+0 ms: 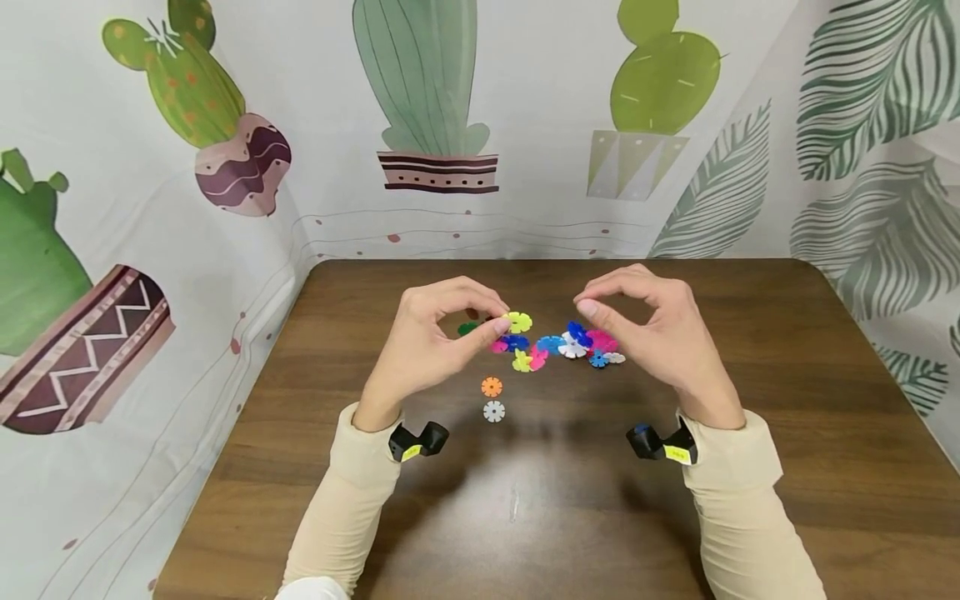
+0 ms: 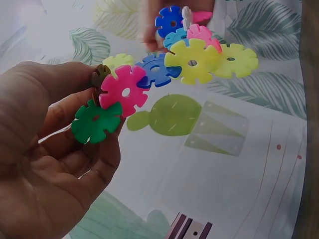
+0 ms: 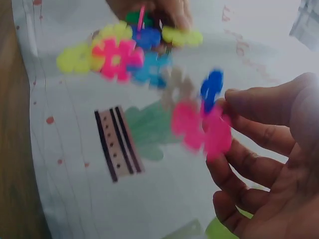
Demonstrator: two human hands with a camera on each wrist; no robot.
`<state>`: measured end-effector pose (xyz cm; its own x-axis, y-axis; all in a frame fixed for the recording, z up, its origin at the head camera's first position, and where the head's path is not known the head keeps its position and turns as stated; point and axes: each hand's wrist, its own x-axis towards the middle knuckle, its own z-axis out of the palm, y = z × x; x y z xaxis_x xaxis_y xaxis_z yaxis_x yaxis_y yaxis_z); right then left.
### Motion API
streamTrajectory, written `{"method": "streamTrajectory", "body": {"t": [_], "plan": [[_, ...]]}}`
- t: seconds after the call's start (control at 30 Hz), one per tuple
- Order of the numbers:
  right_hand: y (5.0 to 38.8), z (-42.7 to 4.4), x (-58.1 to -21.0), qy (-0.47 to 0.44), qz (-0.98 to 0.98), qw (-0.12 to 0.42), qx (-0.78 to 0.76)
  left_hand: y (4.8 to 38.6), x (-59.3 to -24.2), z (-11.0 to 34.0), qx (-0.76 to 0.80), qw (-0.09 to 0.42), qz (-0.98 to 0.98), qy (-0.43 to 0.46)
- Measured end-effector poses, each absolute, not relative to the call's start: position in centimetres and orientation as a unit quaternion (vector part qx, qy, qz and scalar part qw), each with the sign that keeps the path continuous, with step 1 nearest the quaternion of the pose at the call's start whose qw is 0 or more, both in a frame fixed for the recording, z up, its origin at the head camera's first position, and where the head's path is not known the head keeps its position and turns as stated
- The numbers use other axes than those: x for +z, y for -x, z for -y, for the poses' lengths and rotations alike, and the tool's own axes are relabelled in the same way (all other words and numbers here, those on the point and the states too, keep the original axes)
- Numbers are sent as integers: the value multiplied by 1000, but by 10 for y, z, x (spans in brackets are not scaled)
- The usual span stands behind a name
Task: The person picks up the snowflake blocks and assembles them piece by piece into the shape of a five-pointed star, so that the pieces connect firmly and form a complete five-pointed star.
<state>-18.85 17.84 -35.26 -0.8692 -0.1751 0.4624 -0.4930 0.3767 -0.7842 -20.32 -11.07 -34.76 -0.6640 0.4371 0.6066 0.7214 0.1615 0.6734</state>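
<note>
Between the hands hangs a chain of joined plastic snowflake discs point(image 1: 551, 344) in yellow, pink, blue, green and white. My left hand point(image 1: 441, 332) pinches its left end between thumb and fingers, by a brown disc point(image 2: 101, 74) and near a green disc point(image 2: 97, 122). At the chain's other end, my right hand point(image 1: 648, 333) has thumb and fingers curled at a dark blue disc point(image 3: 212, 90) and pink discs point(image 3: 202, 129). Motion blurs the right wrist view, so the exact contact there is hard to make out.
An orange disc point(image 1: 491, 387) and a pale grey disc point(image 1: 493, 412) lie on the brown wooden table point(image 1: 570, 517) in front of the chain. A small blue disc point(image 1: 597, 359) shows under the right hand. A cactus-print cloth point(image 1: 540, 208) hangs behind the table.
</note>
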Motion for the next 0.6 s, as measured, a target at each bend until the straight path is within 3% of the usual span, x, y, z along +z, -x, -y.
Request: {"method": "streamTrajectory", "body": {"t": [0.2,0.43,0.6], "plan": [[220,-193,-381,-141,827,73,539,206,-347,117,-523,145,752,373],[255,-215,-431,-155,802,-47,575,207,-346,119,-523,142,755,370],[271,-226,-460,-171,810,-103,551,207,-348,120,-517,131,760,373]]}}
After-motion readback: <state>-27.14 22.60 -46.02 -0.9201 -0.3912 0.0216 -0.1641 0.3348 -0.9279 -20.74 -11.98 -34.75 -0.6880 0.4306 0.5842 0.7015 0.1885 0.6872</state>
